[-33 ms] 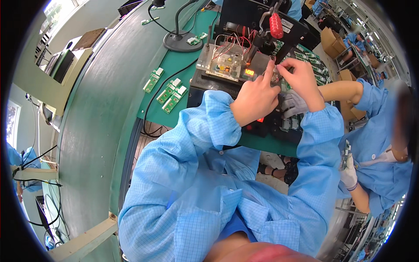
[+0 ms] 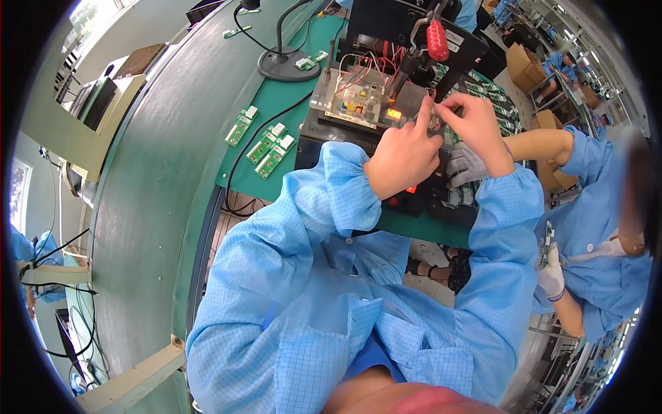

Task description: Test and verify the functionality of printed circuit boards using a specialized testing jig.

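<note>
The left hand (image 2: 408, 155) stretches its forefinger to the right end of the electronics fixture (image 2: 376, 110), other fingers curled. Beside it, the right hand (image 2: 477, 125) has thumb and forefinger together; from here I can't tell what they pinch. The fixture sits on the green tabletop (image 2: 238, 169), a red-handled clamp (image 2: 436, 40) above, circuit boards (image 2: 276, 157) off left.

On the bench (image 2: 276, 99) before us stands the fixture (image 2: 355, 96); our left hand (image 2: 407, 157) and right hand (image 2: 477, 127) sit close together at its right end. Left of it lie three circuit boards (image 2: 276, 159), with a stand (image 2: 286, 70) behind them. More boards (image 2: 509, 109) lie right of our right hand. A co-worker (image 2: 586, 200) is at our right, one hand (image 2: 465, 166) near our right wrist.
</note>
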`<state>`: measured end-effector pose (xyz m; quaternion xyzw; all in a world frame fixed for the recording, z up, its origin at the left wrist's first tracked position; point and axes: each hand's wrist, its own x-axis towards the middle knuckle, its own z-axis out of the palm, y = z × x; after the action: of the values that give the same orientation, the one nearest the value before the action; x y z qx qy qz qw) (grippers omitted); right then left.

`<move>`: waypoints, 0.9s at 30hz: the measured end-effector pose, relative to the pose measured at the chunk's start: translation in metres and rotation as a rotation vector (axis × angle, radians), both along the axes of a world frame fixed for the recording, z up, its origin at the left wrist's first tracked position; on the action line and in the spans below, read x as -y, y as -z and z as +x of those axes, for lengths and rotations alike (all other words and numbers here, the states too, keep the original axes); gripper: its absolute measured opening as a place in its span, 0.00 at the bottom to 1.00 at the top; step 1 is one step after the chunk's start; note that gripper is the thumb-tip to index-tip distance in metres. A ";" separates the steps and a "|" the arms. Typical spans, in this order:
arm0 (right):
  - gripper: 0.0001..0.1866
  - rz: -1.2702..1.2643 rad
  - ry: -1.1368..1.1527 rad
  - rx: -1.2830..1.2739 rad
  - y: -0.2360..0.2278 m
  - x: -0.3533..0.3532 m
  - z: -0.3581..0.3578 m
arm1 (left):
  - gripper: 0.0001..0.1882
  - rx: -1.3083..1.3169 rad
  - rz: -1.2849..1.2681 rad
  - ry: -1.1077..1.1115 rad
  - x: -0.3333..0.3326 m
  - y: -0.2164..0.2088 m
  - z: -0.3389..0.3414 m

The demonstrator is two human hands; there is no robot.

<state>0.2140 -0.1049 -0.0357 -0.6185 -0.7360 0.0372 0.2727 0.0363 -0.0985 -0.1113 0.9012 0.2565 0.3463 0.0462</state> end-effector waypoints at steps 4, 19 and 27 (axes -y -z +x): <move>0.06 -0.013 -0.032 -0.055 0.003 -0.001 -0.005 | 0.09 -0.001 -0.002 -0.002 0.000 0.001 0.002; 0.04 0.027 -0.030 -0.032 0.018 -0.009 -0.002 | 0.12 0.004 -0.002 0.004 -0.001 0.004 -0.002; 0.03 -0.011 0.001 0.026 0.007 -0.008 -0.003 | 0.10 0.024 -0.015 0.012 -0.001 0.003 -0.002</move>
<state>0.2106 -0.0970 -0.0423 -0.6210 -0.7388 0.0332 0.2596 0.0346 -0.0979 -0.1140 0.8982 0.2530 0.3548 0.0580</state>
